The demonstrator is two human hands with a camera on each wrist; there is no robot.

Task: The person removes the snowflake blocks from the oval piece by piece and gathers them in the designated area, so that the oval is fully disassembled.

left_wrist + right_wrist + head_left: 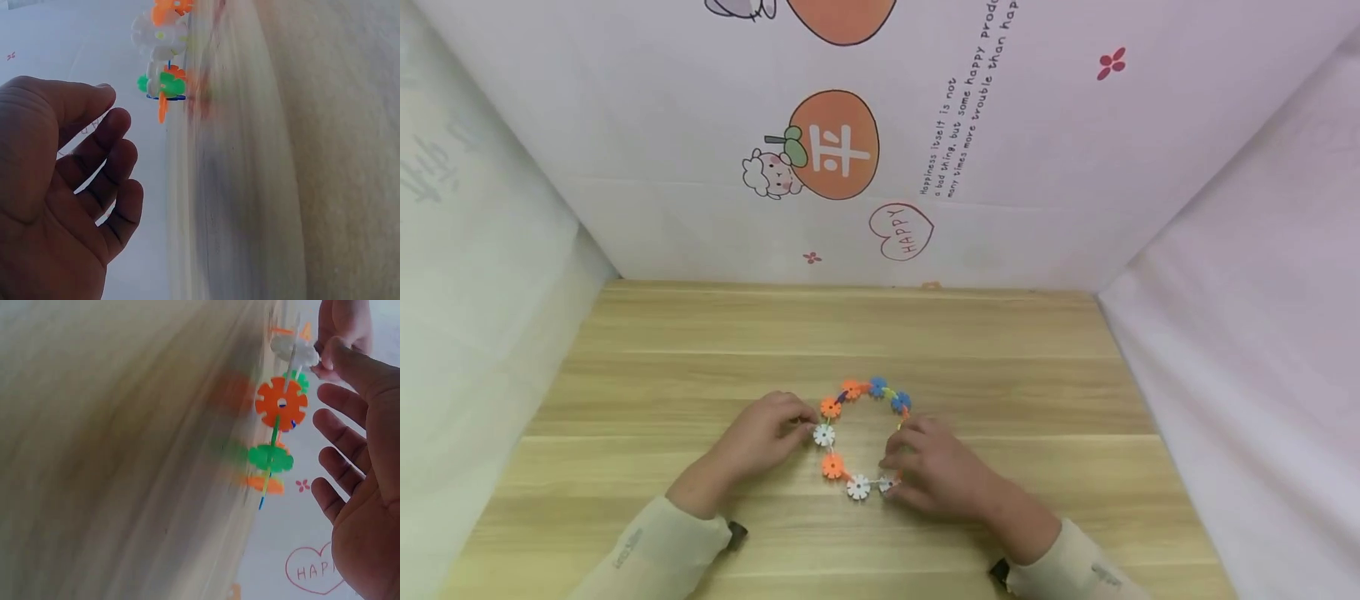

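A ring of interlocking plastic snowflake discs (832, 466) lies on the table, in orange, white, blue, green and other colours. At its left side, my left hand (769, 433) has its fingertips right by a white disc (823, 434). The left wrist view shows this hand (81, 156) loosely bent, with nothing between thumb and fingers. My right hand (943, 471) covers the ring's right side, its thumb close to another white disc (887, 483). In the right wrist view its fingers (340, 459) are spread and relaxed beside an orange disc (281, 403); whether they touch is unclear.
The wood-grain table (700, 333) extends around the ring. A white printed sheet (1015, 208) rises along its back edge, and white side sheets (490, 292) flank it. Dark straps show at both cuffs.
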